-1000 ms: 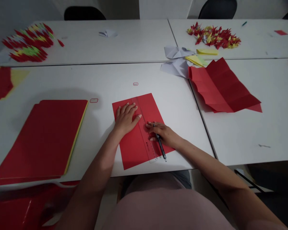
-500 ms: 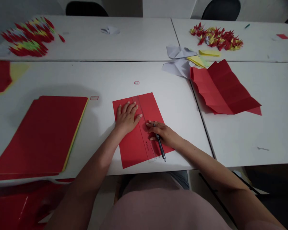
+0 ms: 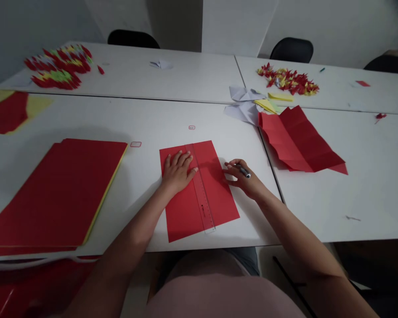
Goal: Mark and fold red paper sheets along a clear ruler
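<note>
A red sheet of paper [image 3: 219, 194] lies on the white table in front of me. Across it, running lengthwise, is a clear ruler [image 3: 204, 205]. My left hand [image 3: 179, 172] rests flat on the sheet and the ruler's left edge, fingers spread. Just beyond the sheet's right edge, my right hand [image 3: 243, 176] hovers with a dark pen [image 3: 243, 171] held in its curled fingers. Whether the fingertips touch the sheet's edge I cannot tell.
Left of me lies a stack of red sheets [image 3: 63, 194] with yellow beneath. A creased red sheet [image 3: 301, 141] stands to the right, beside folded white paper [image 3: 243, 112]. Piles of folded paper pieces [image 3: 58, 66] and paper stars [image 3: 292, 81] sit at the back.
My right hand has lifted off the ruler and moved right, past the sheet's edge, the pen turning with it. My left hand stays on the sheet. The view has tilted up slightly.
</note>
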Tool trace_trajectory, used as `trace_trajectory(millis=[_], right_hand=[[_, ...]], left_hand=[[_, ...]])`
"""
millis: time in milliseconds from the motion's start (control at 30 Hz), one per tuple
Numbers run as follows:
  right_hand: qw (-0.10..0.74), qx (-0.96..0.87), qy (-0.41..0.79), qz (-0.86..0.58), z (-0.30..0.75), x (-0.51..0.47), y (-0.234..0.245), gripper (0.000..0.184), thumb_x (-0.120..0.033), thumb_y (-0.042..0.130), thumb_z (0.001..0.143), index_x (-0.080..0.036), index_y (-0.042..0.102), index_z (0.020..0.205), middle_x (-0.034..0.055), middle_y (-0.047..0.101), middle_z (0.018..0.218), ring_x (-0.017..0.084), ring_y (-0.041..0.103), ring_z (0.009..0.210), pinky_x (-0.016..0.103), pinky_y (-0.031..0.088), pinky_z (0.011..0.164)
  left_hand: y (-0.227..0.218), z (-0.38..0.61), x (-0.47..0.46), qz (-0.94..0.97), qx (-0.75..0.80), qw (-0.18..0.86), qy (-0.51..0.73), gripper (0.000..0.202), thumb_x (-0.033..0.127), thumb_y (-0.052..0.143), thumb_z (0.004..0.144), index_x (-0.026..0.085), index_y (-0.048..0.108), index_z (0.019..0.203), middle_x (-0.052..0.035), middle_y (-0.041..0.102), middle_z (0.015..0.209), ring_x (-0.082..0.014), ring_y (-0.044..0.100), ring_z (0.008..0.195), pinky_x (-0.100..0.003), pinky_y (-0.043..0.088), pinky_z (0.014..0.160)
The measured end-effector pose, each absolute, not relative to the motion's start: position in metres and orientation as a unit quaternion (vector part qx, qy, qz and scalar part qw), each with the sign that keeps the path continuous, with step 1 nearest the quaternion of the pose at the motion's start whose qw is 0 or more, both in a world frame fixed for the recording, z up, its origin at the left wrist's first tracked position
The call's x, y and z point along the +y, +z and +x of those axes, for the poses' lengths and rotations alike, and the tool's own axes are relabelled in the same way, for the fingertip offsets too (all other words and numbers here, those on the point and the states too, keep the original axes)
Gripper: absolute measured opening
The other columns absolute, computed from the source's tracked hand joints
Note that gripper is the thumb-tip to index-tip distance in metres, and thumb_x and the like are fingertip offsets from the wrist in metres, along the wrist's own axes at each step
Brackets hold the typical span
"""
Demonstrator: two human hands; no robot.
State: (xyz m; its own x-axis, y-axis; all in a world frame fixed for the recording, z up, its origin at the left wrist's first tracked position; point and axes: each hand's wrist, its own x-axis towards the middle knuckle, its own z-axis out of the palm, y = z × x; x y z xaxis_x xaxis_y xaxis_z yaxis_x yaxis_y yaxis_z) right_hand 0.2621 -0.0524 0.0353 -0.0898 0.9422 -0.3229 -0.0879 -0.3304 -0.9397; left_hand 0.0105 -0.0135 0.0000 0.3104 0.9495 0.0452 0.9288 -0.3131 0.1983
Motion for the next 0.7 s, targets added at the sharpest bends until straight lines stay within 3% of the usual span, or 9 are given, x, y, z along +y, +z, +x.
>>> trace_trajectory(millis=[233, 433, 700], right_hand=[[0.383, -0.367, 0.662, -0.529, 0.264, -0.035, 0.041, 0.042, -0.043, 0.074, 0.073, -0.026, 0.044, 0.097, 0.0055, 0.066, 0.112, 0.021, 0.070, 0.088, 0.037, 0.052, 0.079], [0.356, -0.495, 0.598, -0.521, 0.266, -0.032, 0.044, 0.036, -0.050, 0.068, 0.078, -0.027, 0.047, 0.094, 0.0052, 0.067, 0.113, 0.022, 0.062, 0.109, 0.042, 0.051, 0.090], [0.377, -0.415, 0.640, -0.526, 0.259, -0.033, 0.040, 0.038, -0.047, 0.067, 0.081, -0.029, 0.041, 0.102, 0.0064, 0.056, 0.125, 0.024, 0.054, 0.123, 0.045, 0.060, 0.084]], left_hand=[[-0.007, 0.008, -0.013, 0.809, 0.577, 0.053, 0.096, 0.059, 0.053, 0.028, 0.100, 0.024, 0.044, 0.149, -0.0039, 0.040, 0.158, -0.0263, 0.022, 0.151, -0.052, 0.003, 0.124], [-0.005, 0.008, -0.013, 0.807, 0.581, 0.060, 0.092, 0.059, 0.052, 0.030, 0.100, 0.023, 0.044, 0.148, -0.0048, 0.039, 0.158, -0.0278, 0.022, 0.151, -0.053, 0.005, 0.124], [-0.005, 0.008, -0.013, 0.807, 0.581, 0.059, 0.089, 0.060, 0.053, 0.028, 0.100, 0.022, 0.043, 0.149, -0.0046, 0.039, 0.158, -0.0274, 0.021, 0.151, -0.054, 0.006, 0.123]])
